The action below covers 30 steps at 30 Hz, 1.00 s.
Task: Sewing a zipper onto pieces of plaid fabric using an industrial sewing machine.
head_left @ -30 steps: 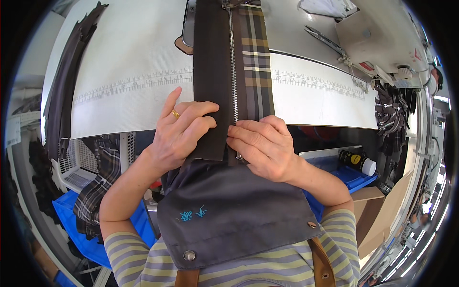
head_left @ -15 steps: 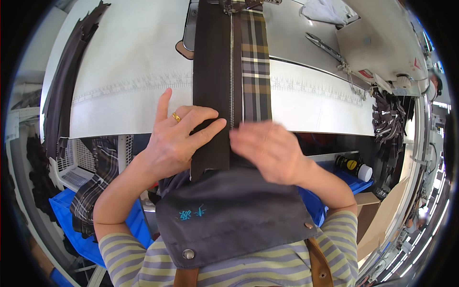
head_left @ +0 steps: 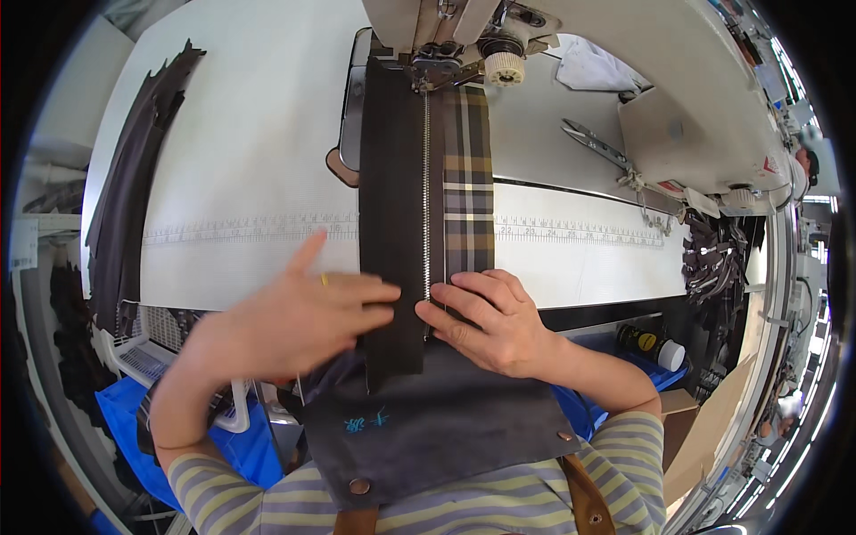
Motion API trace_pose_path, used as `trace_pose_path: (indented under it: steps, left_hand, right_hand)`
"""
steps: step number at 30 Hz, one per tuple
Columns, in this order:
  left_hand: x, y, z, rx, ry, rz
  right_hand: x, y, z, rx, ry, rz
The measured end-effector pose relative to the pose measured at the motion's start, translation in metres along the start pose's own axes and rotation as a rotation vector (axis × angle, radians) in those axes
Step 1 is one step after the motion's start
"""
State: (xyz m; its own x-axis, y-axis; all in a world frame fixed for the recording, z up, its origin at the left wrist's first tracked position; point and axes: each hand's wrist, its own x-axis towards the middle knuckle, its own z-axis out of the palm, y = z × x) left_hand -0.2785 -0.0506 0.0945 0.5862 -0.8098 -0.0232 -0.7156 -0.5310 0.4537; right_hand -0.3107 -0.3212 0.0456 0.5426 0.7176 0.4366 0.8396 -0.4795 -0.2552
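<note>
A dark brown fabric strip [head_left: 390, 223] runs from under the sewing machine's presser foot [head_left: 423, 80] toward my body. Along its right side lies a metal zipper [head_left: 426, 196], with a plaid fabric strip [head_left: 469, 205] to the right of it. My left hand [head_left: 308, 308] is blurred, its fingers stretched apart and their tips at the brown strip. Curled at the zipper's near end, my right hand [head_left: 499, 325] pinches its edge between thumb and fingers. The brown strip's near end hangs over the table edge onto my dark apron [head_left: 446, 428].
The white table [head_left: 241, 160] bears a printed ruler scale. Dark fabric pieces [head_left: 143, 178] lie along its left side. Metal snips [head_left: 593, 143] rest near the machine [head_left: 695, 107]. Below stand a white basket [head_left: 147, 357], a blue bin [head_left: 134, 437] and a black bottle [head_left: 649, 344].
The machine and table sit lower in the picture. My right hand has gone from blurred and flat to curled at the zipper. My left hand has shifted down and left along the brown strip.
</note>
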Motion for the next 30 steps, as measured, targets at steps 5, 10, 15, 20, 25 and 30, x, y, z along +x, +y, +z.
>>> trace_pose_path:
  steps: [5, 10, 15, 20, 25, 30]
  left_hand:
    - [0.071, -0.069, 0.003, 0.142, 0.392, -0.215]
    - [0.101, -0.076, 0.009, 0.321, 0.485, -0.074]
    - [0.109, -0.09, 0.016, 0.344, 0.553, 0.033]
    - [0.109, -0.084, 0.017, 0.435, 0.546, 0.044]
    - [0.109, -0.078, 0.027, 0.392, 0.651, -0.033]
    - [0.095, -0.073, 0.026, 0.401, 0.584, -0.141]
  right_hand:
    - [0.008, 0.004, -0.005, 0.068, -0.067, -0.036]
    - [0.009, 0.006, -0.007, 0.085, -0.082, -0.007]
    - [0.008, 0.007, -0.006, 0.09, -0.081, -0.01]
    - [0.007, 0.005, -0.007, 0.056, -0.077, -0.01]
    - [0.004, 0.005, -0.008, 0.043, -0.106, -0.034]
    - [0.006, 0.002, -0.01, 0.046, -0.121, 0.01]
